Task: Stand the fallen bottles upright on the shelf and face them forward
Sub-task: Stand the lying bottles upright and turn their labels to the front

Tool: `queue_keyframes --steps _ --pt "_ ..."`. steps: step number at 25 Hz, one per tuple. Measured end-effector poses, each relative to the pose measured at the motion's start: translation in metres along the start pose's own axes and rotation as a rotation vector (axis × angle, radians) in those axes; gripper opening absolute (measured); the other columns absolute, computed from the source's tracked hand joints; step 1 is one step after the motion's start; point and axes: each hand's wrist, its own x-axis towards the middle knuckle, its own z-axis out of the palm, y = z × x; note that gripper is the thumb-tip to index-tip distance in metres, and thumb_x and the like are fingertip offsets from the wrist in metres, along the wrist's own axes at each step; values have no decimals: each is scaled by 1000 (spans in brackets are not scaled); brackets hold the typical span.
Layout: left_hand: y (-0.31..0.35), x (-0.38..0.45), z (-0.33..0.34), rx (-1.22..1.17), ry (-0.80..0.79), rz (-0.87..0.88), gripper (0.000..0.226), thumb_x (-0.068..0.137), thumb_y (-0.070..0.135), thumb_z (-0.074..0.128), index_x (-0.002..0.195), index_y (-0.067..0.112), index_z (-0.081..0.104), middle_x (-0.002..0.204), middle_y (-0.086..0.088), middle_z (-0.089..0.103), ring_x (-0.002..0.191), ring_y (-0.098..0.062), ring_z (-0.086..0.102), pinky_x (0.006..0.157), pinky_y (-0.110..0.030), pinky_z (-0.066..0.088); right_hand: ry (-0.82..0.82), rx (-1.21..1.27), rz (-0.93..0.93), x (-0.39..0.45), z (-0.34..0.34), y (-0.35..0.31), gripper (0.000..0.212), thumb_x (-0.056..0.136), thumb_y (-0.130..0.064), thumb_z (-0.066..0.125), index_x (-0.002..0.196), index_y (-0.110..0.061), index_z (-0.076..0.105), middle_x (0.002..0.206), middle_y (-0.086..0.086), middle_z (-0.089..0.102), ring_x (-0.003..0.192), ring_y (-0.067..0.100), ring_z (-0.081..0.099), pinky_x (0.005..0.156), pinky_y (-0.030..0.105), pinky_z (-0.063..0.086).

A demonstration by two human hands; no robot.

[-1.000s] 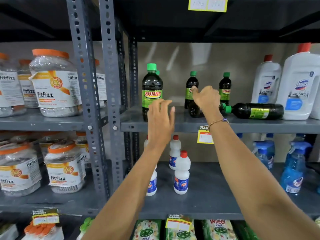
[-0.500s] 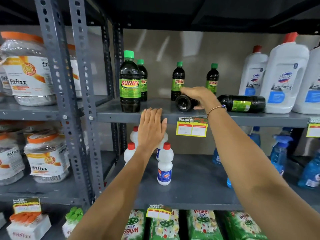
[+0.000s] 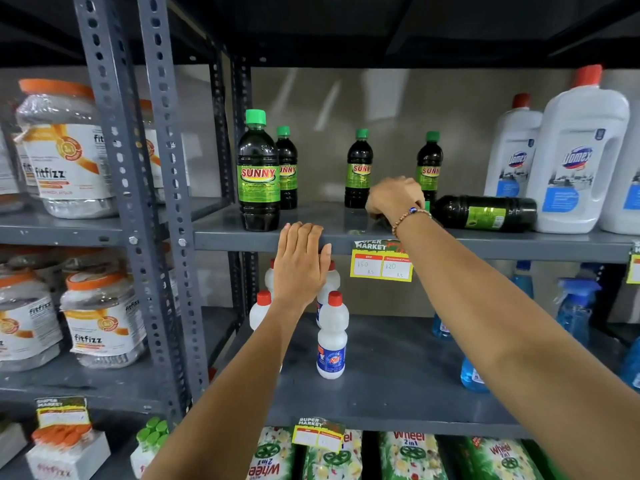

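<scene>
Several dark Sunny bottles with green caps stand upright on the grey shelf, the nearest one at the front left. One Sunny bottle lies on its side at the right, cap pointing left. My right hand is curled down over a second fallen bottle, which is almost wholly hidden beneath it. My left hand lies flat against the shelf's front edge, holding nothing.
Big white Domex bottles stand right of the lying bottle. A yellow price tag hangs from the shelf edge. Small white red-capped bottles and blue spray bottles fill the shelf below. Fitfizz jars are on the left rack.
My right hand has come down from in front of the upright bottles and closed over the fallen bottle. My left hand dropped from the front bottle to the shelf edge. The view shifted.
</scene>
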Motion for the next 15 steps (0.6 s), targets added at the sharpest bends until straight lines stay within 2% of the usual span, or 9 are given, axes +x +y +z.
queue_keyframes --steps 2,4,6,8,11,15 --pt "1 0 0 12 -5 -4 35 97 32 39 117 7 55 115 -10 61 113 -30 54 113 -40 27 56 204 -50 8 3 10 36 81 -26 63 110 -5 60 114 14 62 108 35 61 80 40 54" --pt "1 0 0 15 -2 -11 36 96 32 39 116 7 55 114 -11 61 112 -30 54 113 -40 26 130 487 -85 8 10 16 32 80 -30 65 99 -5 57 102 12 63 104 34 62 76 35 49" --pt "0 0 0 18 -5 -9 37 96 32 37 116 7 55 114 -11 61 112 -30 55 113 -39 24 225 802 -66 7 20 13 52 75 -37 70 109 -3 51 109 13 61 107 34 61 76 35 45" --pt "0 0 -1 27 -13 6 38 96 33 36 117 7 55 115 -10 61 113 -30 55 113 -38 23 315 1005 -56 7 26 6 65 73 -35 73 120 0 44 123 16 56 113 33 56 82 35 44" --pt "-2 0 0 39 -11 17 38 96 33 36 117 8 55 115 -10 61 113 -30 55 113 -39 23 285 1100 -150 11 32 -6 66 75 -32 75 121 1 42 127 17 49 115 33 54 92 39 45" --pt "-3 0 2 32 8 30 37 97 32 36 116 8 55 115 -10 62 113 -30 56 112 -40 24 189 909 -247 12 40 -13 75 80 -37 71 133 -2 32 134 18 40 122 36 47 98 43 40"
